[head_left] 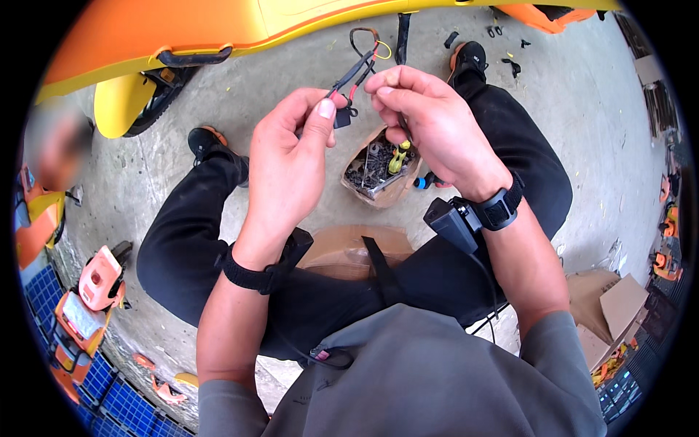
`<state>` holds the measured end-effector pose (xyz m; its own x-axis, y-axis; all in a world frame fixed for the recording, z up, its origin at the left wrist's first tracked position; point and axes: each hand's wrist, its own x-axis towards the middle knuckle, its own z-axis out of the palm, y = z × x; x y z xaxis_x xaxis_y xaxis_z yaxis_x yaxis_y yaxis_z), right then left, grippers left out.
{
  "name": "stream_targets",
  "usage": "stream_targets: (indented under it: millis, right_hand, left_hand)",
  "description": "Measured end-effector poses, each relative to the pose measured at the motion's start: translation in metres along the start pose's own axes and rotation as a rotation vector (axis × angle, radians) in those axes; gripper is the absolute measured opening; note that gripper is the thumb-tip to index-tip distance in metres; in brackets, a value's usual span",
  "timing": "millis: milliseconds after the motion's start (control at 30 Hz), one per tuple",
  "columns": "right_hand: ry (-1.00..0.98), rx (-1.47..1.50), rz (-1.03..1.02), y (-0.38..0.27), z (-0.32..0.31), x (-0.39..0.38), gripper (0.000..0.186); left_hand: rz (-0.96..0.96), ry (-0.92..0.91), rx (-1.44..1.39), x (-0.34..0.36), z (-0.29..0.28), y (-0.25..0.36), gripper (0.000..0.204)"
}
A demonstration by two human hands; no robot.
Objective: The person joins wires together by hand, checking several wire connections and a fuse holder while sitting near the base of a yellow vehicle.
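Note:
My left hand [295, 142] pinches a bundle of thin wires [355, 71] between thumb and forefinger. The wires are black and red, with a yellow loop near the top, and run up toward the orange and yellow body panel [284, 22]. Just beside the left fingertips hangs a small black block [342, 117], apparently part of the wiring. My right hand [429, 116] is closed, thumb against forefinger, right by the same wires. A dark thin piece shows between its curled fingers; what it is I cannot make out.
Between my feet stands an open cardboard box [386, 195] with dark small parts and a yellow-green tool [397, 158]. Black bits [512, 68] lie on the concrete floor. Another open carton [604, 309] is at right. Orange parts [102, 280] and blue pallets [127, 393] stand at left, near a blurred person [58, 146].

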<state>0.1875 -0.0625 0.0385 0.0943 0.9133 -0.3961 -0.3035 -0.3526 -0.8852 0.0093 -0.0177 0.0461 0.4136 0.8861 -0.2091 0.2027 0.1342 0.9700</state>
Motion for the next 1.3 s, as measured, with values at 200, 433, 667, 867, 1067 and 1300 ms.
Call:
stream_targets:
  millis: [200, 433, 667, 867, 1067, 1300]
  right_hand:
    - [0.112, -0.004, 0.045, 0.000, -0.006, 0.004, 0.033]
    - [0.121, -0.204, -0.079, 0.001, -0.005, 0.004, 0.028]
    - [0.052, -0.261, -0.095, 0.000, 0.005, -0.001, 0.026]
    - [-0.089, 0.013, 0.025, -0.001, 0.001, -0.002, 0.020]
    - [-0.129, 0.093, 0.016, 0.003, 0.000, -0.002, 0.019]
    - [-0.284, 0.190, -0.037, 0.000, -0.004, -0.001, 0.018]
  left_hand:
    - [0.008, -0.143, 0.026, -0.005, 0.013, -0.003, 0.018]
    - [0.098, -0.046, 0.385, -0.005, 0.010, 0.004, 0.021]
    - [0.009, -0.190, 0.183, 0.000, 0.001, 0.004, 0.014]
    - [0.012, -0.198, 0.086, 0.000, -0.002, -0.001, 0.012]
    - [0.132, -0.149, 0.276, -0.004, 0.003, 0.005, 0.013]
    - [0.004, -0.187, -0.110, -0.003, 0.003, -0.001, 0.015]
